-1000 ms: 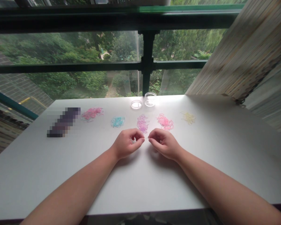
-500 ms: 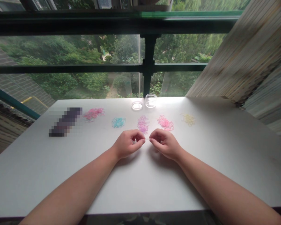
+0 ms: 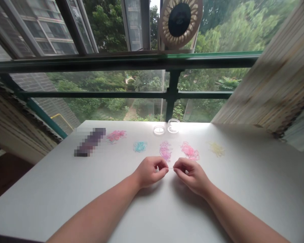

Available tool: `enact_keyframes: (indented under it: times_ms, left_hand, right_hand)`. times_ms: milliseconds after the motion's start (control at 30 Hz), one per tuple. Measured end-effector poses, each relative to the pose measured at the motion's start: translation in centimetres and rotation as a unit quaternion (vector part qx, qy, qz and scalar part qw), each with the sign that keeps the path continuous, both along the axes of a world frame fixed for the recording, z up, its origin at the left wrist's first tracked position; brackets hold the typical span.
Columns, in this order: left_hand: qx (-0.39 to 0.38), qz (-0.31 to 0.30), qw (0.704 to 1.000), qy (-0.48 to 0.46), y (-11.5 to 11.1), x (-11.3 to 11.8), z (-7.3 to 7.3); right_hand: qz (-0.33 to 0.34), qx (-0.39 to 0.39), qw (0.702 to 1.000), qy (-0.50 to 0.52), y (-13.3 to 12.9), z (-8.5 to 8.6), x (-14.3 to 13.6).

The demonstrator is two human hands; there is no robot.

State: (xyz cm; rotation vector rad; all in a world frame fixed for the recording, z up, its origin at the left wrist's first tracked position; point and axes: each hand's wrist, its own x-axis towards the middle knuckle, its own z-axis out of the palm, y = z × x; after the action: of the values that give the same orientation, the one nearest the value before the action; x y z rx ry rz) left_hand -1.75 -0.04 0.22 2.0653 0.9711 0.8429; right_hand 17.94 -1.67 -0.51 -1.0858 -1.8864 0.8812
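A thin, pale rubber band [image 3: 170, 168] is stretched across the small gap between my two hands. My left hand [image 3: 152, 172] pinches one end between thumb and forefinger, and my right hand [image 3: 192, 174] pinches the other end the same way. Just beyond the fingertips lies a pile of purple rubber bands [image 3: 165, 151]. Pink rubber bands [image 3: 190, 150] are heaped beyond my right hand, blue rubber bands [image 3: 140, 146] beyond my left. Farther out are yellow rubber bands [image 3: 217, 149] on the right and a mixed pink-red pile [image 3: 116, 135] on the left.
On the white table [image 3: 131, 222], a clear round container [image 3: 173, 126] and a shallow clear lid [image 3: 158, 130] stand near the window edge. A dark, pixelated object [image 3: 90, 142] lies at the left. Green window bars [image 3: 111, 64] run behind; a curtain [image 3: 250, 77] hangs at right.
The camera has tilted up and turned left, so everything sits lower and farther right in the picture. Both hands keep the same pinch on the rubber band.
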Motion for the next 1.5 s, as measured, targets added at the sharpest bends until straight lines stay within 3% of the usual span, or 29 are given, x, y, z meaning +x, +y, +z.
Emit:
enact_keyframes:
  times_ms: [667,833,1033,1267,1500]
  left_hand:
    - [0.015,0.01,0.999,-0.035,0.4,0.4,-0.6]
    - [0.01,0.004,1.0,-0.022,0.5,0.3,-0.7]
    - [0.007,-0.02,1.0,-0.006,0.4,0.2,-0.7]
    - [-0.003,-0.029,0.999,0.014,0.3,0.0,-0.3]
    - [0.001,-0.036,0.998,0.047,0.5,-0.1,-0.1]
  right_hand:
    - [-0.043,0.057,0.997,0.002,0.2,-0.3,0.1]
    - [-0.076,0.078,0.993,-0.045,0.3,0.0,0.8]
    - [-0.16,0.136,0.97,-0.125,1.9,1.0,5.1]
    - [-0.378,0.095,0.906,-0.164,4.0,0.1,13.2]
    - [-0.427,0.076,0.887,-0.159,4.1,-1.5,14.8]
